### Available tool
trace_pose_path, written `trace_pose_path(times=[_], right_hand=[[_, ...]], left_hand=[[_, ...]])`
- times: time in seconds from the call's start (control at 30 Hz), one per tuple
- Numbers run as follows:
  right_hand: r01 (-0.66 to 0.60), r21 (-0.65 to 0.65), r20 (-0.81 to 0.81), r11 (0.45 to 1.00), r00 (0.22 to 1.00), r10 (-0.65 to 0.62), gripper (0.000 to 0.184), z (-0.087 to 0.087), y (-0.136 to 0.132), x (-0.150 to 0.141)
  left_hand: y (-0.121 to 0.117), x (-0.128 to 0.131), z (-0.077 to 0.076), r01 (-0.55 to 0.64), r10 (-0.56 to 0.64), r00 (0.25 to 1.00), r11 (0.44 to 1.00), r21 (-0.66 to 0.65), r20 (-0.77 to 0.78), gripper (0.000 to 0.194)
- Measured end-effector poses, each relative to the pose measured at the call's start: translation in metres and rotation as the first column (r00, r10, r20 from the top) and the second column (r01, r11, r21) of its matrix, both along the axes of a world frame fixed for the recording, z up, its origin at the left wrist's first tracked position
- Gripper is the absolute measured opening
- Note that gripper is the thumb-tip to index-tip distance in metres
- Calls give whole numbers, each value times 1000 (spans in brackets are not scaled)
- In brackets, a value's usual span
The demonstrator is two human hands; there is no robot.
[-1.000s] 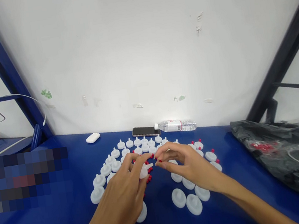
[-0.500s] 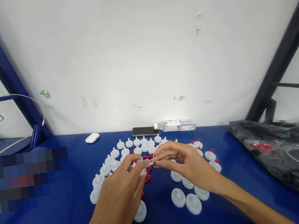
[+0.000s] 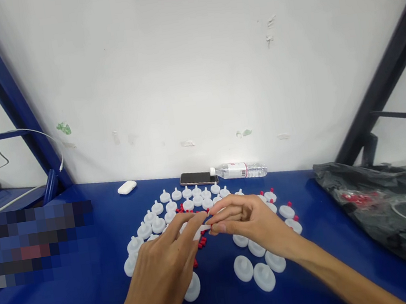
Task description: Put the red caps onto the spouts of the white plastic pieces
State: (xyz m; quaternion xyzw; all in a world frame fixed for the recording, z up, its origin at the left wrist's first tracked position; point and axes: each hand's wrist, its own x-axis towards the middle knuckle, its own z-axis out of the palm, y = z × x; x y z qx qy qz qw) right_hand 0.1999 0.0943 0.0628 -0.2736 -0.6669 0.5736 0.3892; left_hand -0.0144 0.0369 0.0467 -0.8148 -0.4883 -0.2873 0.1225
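Pinched grip: left hand (image 3: pixel 161 258) on a white spouted cap (image 3: pixel 201 230)

Held above the blue surface (image 3: pixel 222 290), the white spouted cap sits between both hands, nearer the left, its spout's long axis pointing right. At its tip the right hand (image 3: pixel 256 221) has thumb and fingers pressed together, seemingly on a red cap (image 3: pixel 209 226) they mostly hide. Both hands arch palm-down, forearms slanting inward.

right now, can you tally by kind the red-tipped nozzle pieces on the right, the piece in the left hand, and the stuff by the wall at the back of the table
Red-tipped white nozzle pieces: 5 visible
Held nozzle piece, in the left hand: 1
White earbud case: 1
Smartphone: 1
Plastic bottle: 1
Total: 9
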Motion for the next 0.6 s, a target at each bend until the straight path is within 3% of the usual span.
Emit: trace_pose_path(times=[0.17, 0.3, 0.37, 0.5, 0.6], right_hand=[[11, -38, -12, 999, 1000, -12, 34, -1, 1, -1], [-3, 5, 10, 1000, 1000, 3, 30, 4, -2, 0], [-68, 8, 9, 998, 998, 68, 33, 7, -6, 1], [-285, -127, -58, 950, 958, 280, 48, 5, -12, 2], [-311, -124, -97, 942, 949, 301, 45, -3, -13, -3]], left_hand=[[1, 0, -1, 11, -11, 1000, 1000, 11, -8, 65], [-1, 0, -2, 79, -81, 997, 993, 84, 20, 56], [-2, 0, -2, 99, -104, 994, 990, 99, 37, 51], [-4, 3, -1, 201, -205, 979, 967, 158, 15, 45], [-5, 7, 0, 252, -260, 965, 949, 189, 20, 41]])
